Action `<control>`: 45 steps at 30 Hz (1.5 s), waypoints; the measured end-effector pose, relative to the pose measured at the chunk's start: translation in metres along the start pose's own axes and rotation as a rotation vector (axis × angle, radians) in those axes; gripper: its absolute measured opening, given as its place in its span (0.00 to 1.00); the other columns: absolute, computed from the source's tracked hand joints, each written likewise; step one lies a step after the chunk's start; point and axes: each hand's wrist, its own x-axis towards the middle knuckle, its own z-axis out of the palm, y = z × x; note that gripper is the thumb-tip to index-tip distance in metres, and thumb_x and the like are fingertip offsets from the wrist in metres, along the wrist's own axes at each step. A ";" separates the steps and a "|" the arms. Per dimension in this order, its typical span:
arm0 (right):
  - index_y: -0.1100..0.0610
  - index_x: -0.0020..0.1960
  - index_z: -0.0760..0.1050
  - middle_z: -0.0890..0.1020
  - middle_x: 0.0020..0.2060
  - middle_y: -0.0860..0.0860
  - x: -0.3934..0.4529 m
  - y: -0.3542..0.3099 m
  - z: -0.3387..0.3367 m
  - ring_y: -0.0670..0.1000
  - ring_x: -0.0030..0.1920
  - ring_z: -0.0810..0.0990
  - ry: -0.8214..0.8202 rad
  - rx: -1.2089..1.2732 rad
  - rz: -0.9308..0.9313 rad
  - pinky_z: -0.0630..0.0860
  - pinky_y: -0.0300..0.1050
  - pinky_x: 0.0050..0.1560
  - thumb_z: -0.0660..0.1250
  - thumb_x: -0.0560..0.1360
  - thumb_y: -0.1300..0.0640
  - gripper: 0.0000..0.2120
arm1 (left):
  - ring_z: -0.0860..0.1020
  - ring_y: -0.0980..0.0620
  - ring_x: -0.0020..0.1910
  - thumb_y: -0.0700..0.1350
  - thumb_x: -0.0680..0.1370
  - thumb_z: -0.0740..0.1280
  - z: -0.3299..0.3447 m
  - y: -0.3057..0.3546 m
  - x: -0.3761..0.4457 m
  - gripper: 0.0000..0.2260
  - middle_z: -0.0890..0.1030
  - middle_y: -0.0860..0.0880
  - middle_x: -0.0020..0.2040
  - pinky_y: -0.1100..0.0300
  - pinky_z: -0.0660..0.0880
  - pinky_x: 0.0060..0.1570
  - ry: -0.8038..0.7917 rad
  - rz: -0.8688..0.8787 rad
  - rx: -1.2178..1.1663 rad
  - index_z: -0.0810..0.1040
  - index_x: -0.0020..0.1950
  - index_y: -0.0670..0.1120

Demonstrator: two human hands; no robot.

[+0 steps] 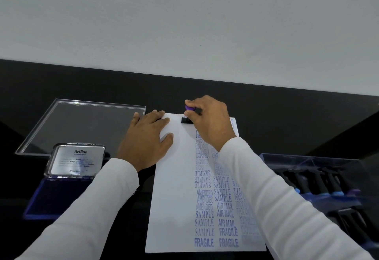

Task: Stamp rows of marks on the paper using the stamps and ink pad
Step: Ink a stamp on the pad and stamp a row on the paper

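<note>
Right hand (pixel 207 120): your fingers curl round the stamp (pixel 189 114), pinching its purple knob from above; the black base sits on the top of the paper (pixel 174 188).
Left hand (pixel 148 138): it lies flat with fingers straight, pressing the sheet's upper left corner and holding nothing.
Stamp handling: it looks light and rigid; hold the knob upright so the face lands square.
Paper handling: thin and likely to slide on the dark table (pixel 287 116), so pin it as you press.
Ink pad (pixel 53 196): it lies open, lid (pixel 77 160) raised, left of the sheet.
Spare stamps (pixel 320 179): they rest in a clear tray on the right.
</note>
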 end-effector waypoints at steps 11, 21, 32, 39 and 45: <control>0.52 0.57 0.81 0.81 0.50 0.49 0.000 0.001 0.000 0.46 0.46 0.77 0.012 0.013 -0.030 0.72 0.34 0.50 0.73 0.75 0.52 0.11 | 0.62 0.48 0.78 0.60 0.81 0.59 -0.001 0.000 -0.001 0.26 0.67 0.50 0.78 0.44 0.45 0.79 0.013 0.015 -0.008 0.70 0.76 0.49; 0.53 0.64 0.79 0.81 0.56 0.50 0.000 0.003 0.001 0.46 0.51 0.77 0.009 0.010 -0.024 0.72 0.37 0.54 0.71 0.77 0.51 0.17 | 0.61 0.48 0.79 0.59 0.82 0.61 -0.001 0.000 -0.001 0.25 0.66 0.50 0.78 0.44 0.44 0.79 0.021 0.011 -0.009 0.69 0.76 0.50; 0.52 0.59 0.81 0.81 0.51 0.49 0.000 0.002 -0.002 0.45 0.48 0.77 0.009 0.021 -0.037 0.71 0.34 0.51 0.73 0.76 0.52 0.13 | 0.61 0.48 0.78 0.59 0.81 0.60 -0.002 0.000 -0.001 0.26 0.66 0.50 0.78 0.43 0.45 0.79 0.016 0.013 -0.011 0.69 0.76 0.49; 0.52 0.65 0.79 0.82 0.57 0.49 0.000 0.003 -0.001 0.48 0.54 0.79 -0.001 0.045 -0.028 0.73 0.38 0.57 0.71 0.77 0.51 0.17 | 0.61 0.49 0.79 0.58 0.82 0.62 -0.003 0.002 -0.001 0.25 0.66 0.50 0.78 0.43 0.45 0.79 0.021 0.012 -0.014 0.69 0.76 0.49; 0.52 0.62 0.80 0.81 0.54 0.49 0.000 0.002 -0.002 0.46 0.51 0.78 -0.001 0.027 -0.023 0.72 0.36 0.54 0.72 0.76 0.51 0.15 | 0.61 0.48 0.78 0.58 0.81 0.62 -0.002 0.000 -0.002 0.25 0.67 0.50 0.78 0.43 0.45 0.79 0.026 0.017 -0.013 0.70 0.76 0.49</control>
